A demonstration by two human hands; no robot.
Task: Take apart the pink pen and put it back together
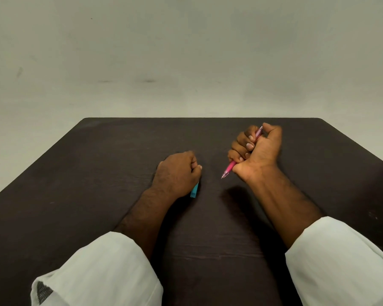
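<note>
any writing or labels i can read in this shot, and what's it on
None can be read.
pink pen, held in the right hand: no print shows on its barrel.
blue object under the left hand: a dark patch near its end may be print, too small and blurred to read.
left sleeve: a dark striped mark at the cuff, a pattern and not letters.
dark table: no text.

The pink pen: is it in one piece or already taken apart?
In one piece, as far as shows: the pink pen sticks out both ends of the right hand; its middle is hidden.
</note>
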